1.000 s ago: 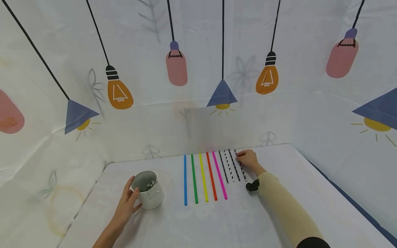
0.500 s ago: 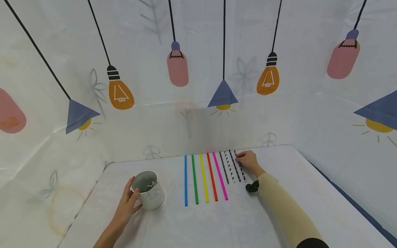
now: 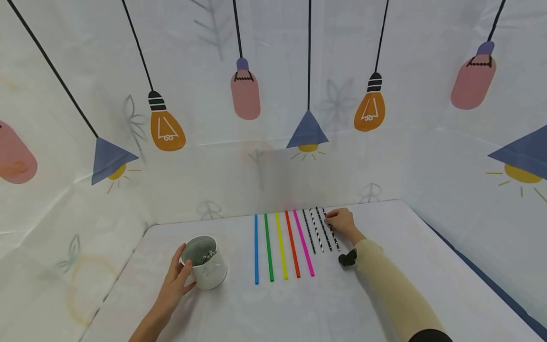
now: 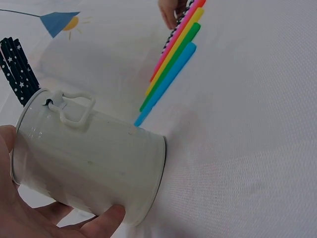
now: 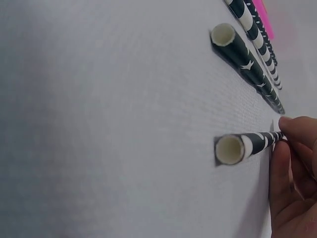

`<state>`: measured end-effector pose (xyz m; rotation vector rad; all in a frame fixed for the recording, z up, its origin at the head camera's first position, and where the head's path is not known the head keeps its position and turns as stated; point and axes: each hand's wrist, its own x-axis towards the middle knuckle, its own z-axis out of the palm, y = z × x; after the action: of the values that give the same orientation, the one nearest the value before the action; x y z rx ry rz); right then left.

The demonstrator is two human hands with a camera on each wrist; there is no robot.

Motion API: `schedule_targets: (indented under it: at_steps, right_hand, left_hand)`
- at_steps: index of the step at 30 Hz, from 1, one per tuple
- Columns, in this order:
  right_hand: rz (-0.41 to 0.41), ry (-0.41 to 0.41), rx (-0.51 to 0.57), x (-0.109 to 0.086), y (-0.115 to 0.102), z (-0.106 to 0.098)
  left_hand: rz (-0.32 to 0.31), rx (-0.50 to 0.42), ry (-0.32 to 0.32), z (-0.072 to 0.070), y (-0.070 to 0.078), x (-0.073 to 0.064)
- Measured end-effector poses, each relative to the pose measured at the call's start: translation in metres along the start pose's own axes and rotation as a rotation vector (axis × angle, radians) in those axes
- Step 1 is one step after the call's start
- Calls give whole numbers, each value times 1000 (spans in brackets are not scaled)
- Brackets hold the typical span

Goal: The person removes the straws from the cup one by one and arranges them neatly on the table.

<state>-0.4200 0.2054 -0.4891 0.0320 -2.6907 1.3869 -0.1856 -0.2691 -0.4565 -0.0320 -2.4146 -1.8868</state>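
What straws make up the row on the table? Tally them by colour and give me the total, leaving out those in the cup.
Blue straw: 1
Green straw: 1
Yellow straw: 1
Red straw: 1
Pink straw: 1
Black-and-white straws: 4, one of them pinched by the right hand
Total: 9

Pictured lamps hang across a white backdrop

Orange bulbs, at upper left and upper right of center, dangle from black cords among pink lamps and blue shades with yellow undersides. Faint gray plant sketches mark the creased surface. A white tabletop fills the lower frame, a dark blue strip beside its right edge.
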Motion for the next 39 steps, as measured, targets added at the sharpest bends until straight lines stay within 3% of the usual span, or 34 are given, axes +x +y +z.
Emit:
schedule_targets:
  at_steps: [11, 18, 23, 27, 39]
  right_hand:
    - [16, -4, -15, 0, 2, -1]
    - [9, 41, 15, -5, -5, -2]
    - [-66, 79, 17, -8, -17, 2]
    - [-184, 57, 47, -21, -42, 11]
    - [-505, -114, 147, -81, -147, 48]
  left_hand:
    - [-1, -4, -4, 1, 0, 1]
    - [0, 3, -1, 1, 0, 2]
    - [-7, 11, 2, 1, 1, 2]
    - [0, 15, 7, 1, 1, 2]
    - [29, 23, 18, 4, 0, 2]
